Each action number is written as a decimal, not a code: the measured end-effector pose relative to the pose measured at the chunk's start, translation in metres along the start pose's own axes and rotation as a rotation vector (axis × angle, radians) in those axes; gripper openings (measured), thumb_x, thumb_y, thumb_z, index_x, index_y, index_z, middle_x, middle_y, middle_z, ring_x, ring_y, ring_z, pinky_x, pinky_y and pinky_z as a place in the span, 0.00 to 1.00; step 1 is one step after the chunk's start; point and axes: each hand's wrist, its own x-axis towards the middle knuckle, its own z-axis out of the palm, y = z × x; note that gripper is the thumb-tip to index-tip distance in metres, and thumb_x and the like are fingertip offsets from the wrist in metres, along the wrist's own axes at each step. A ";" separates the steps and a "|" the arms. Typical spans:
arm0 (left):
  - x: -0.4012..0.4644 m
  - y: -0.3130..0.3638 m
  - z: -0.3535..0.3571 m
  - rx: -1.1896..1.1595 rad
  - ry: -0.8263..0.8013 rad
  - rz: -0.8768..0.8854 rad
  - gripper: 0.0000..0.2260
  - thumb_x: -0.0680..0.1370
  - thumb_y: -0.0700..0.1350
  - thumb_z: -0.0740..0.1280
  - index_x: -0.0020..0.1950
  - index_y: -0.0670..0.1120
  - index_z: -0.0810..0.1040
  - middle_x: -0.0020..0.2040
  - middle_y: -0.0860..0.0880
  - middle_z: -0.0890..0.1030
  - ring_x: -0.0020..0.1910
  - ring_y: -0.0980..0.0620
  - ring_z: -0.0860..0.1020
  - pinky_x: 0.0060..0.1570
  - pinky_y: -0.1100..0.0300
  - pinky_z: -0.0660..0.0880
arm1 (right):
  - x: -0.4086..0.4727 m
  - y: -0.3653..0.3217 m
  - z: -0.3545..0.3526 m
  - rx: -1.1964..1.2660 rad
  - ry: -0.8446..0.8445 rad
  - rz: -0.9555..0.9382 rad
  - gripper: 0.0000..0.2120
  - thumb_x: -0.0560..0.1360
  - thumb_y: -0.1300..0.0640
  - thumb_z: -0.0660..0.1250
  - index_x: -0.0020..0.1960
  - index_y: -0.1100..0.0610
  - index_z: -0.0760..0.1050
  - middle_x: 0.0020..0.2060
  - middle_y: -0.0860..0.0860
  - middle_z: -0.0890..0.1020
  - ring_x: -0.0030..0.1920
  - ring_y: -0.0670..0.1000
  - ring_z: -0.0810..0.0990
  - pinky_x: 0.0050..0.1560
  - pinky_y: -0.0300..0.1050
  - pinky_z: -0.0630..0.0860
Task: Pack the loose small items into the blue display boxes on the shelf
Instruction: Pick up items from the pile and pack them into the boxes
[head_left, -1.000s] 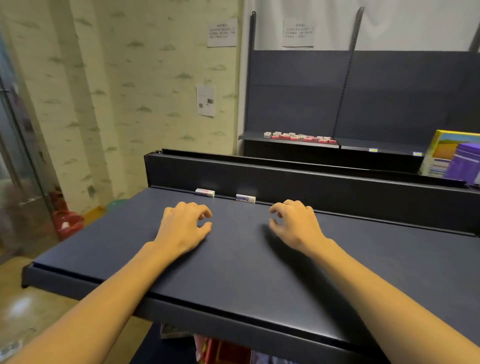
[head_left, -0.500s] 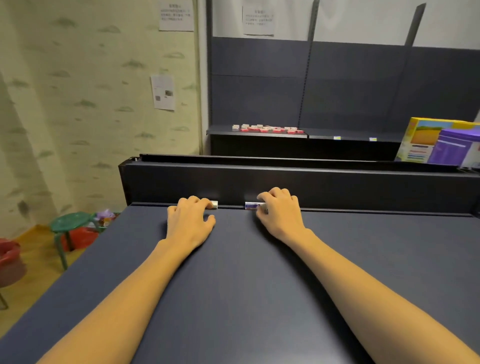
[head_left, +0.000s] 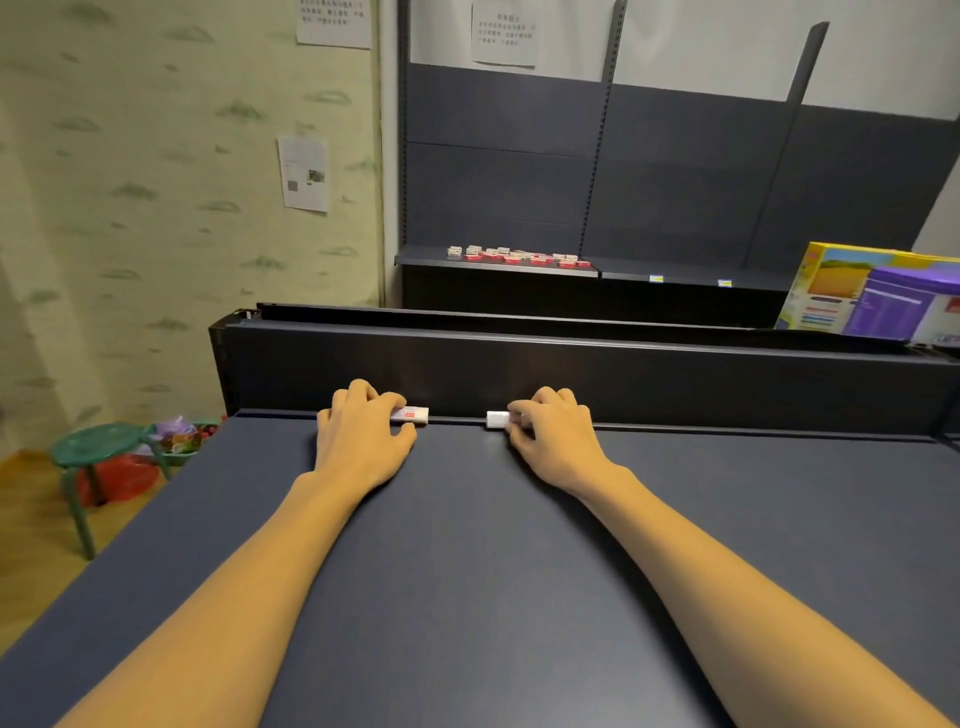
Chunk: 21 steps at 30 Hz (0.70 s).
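Two small white eraser-like items lie at the back edge of the dark shelf top (head_left: 467, 571), against its upright back panel (head_left: 623, 374). My left hand (head_left: 363, 441) curls its fingers over the left item (head_left: 414, 414), which has a red label; the thumb sits just below it and the item's right end sticks out. On the right item (head_left: 495, 419), my right hand (head_left: 553, 441) pinches the right end with its fingertips, leaving the left end showing. No blue display box is in view.
Several more small red-and-white items (head_left: 519, 255) lie on a far shelf against the wall. A colourful yellow and purple box (head_left: 872, 299) stands at the right behind the back panel. A green stool (head_left: 98, 449) stands on the floor at the left.
Both hands slid forward across the shelf top to the back edge and closed their fingers on the two small items. The view moved closer and swung left.
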 end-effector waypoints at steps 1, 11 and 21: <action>-0.001 -0.001 0.000 -0.002 -0.003 -0.002 0.15 0.78 0.51 0.64 0.64 0.51 0.74 0.58 0.49 0.70 0.59 0.49 0.67 0.59 0.55 0.63 | 0.000 0.000 0.000 0.000 0.001 0.001 0.13 0.80 0.50 0.59 0.62 0.52 0.75 0.54 0.51 0.73 0.57 0.54 0.67 0.52 0.47 0.64; -0.008 0.004 -0.004 -0.061 0.005 0.049 0.10 0.78 0.52 0.65 0.57 0.51 0.75 0.52 0.51 0.79 0.52 0.50 0.74 0.56 0.54 0.68 | -0.011 0.003 -0.006 0.092 0.054 0.022 0.09 0.78 0.47 0.64 0.54 0.50 0.75 0.52 0.46 0.78 0.57 0.51 0.69 0.53 0.47 0.61; -0.028 0.024 -0.008 -0.075 -0.064 0.017 0.11 0.78 0.49 0.65 0.61 0.54 0.76 0.58 0.51 0.72 0.59 0.50 0.69 0.57 0.52 0.63 | -0.035 0.003 -0.016 0.232 0.019 0.109 0.14 0.77 0.50 0.66 0.62 0.49 0.77 0.56 0.50 0.76 0.59 0.54 0.70 0.55 0.48 0.65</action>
